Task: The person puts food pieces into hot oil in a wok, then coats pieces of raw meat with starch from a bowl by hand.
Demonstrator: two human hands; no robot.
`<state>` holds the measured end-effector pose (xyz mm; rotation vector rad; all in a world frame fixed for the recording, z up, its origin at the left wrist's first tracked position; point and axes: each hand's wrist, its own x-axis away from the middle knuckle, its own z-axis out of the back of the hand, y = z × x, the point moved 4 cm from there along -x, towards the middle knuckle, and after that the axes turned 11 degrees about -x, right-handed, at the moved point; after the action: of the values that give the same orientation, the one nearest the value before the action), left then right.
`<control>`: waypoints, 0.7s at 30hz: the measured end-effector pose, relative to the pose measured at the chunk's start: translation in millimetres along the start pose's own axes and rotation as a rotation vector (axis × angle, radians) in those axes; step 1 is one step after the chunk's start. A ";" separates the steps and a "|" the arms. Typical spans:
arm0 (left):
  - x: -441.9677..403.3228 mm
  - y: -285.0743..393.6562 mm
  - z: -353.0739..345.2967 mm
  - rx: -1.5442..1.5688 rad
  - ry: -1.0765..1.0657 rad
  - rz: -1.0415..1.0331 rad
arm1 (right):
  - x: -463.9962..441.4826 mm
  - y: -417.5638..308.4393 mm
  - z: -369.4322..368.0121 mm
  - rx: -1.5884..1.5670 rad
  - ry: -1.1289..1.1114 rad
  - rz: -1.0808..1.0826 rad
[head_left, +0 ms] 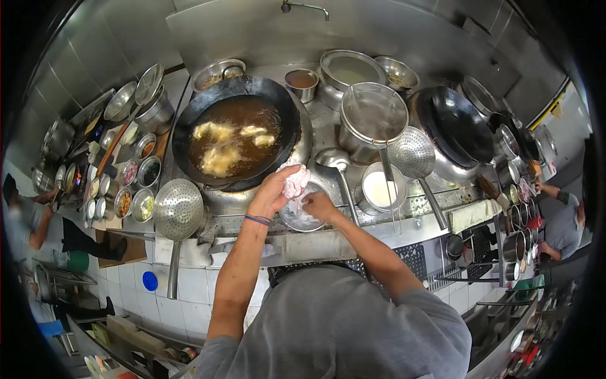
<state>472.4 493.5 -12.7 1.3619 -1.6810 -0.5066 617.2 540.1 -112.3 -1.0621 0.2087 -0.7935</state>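
- So the white-coated piece (296, 182) is up in your left hand (270, 194), over the left side of a steel bowl (307, 228) near the counter (323, 126)'s front edge. Raw meat in flour maybe? Can't swear to it.
- Left fingers are wrapped round that piece. Your right hand (319, 206) is over the bowl, fingers bunched; can't tell if it's pinching anything.
- Step in hand, my read: coating, and the side that shows looks well covered.
- Next move calls for a snug but gentle hold, with your knuckles clear of the wok (187, 136)'s near rim, since the left hand is right beside it.
- Pale golden frying pieces (221, 161) sit in the brown oil (243, 112) there, bubbling around them.
- Right of the bowl: a ladle (332, 158), handle pointing at the front edge, then a container of white liquid (380, 188).
- One skimmer (178, 207) overhangs the front edge on your left, another (411, 151) on your right.
- Second wok (464, 126) toward the counter's right end, looks dark inside.
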 end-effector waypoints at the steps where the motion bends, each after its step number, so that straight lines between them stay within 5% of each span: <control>1: 0.4 -0.2 -4.8 0.040 -0.023 0.010 | 0.8 3.4 -0.6 -0.623 -0.044 -0.243; 5: -6.9 -7.4 -19.9 0.152 -0.086 0.084 | 4.2 -19.5 3.2 -1.667 -0.157 -0.226; 12: -23.6 -25.3 -4.6 0.109 -0.069 0.109 | 9.5 3.8 -25.2 -1.792 -0.346 -0.319; 15: -15.5 -19.3 -10.8 0.038 -0.023 0.079 | 3.1 23.3 -18.3 -1.134 0.051 -0.291; 18: -9.5 -12.1 -17.0 -0.068 -0.026 -0.024 | -16.4 27.8 -10.8 -0.139 0.291 0.107; 19: -10.6 -13.4 -16.8 -0.069 -0.023 -0.026 | -22.2 27.6 -17.7 0.010 0.247 0.035; 21: -14.6 -14.8 -15.9 -0.075 -0.017 -0.034 | -12.6 6.5 -30.0 0.073 0.218 0.279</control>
<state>493.9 505.7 -21.1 1.3366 -1.6388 -0.5964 596.0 529.1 -135.3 -0.8539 0.4982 -0.6576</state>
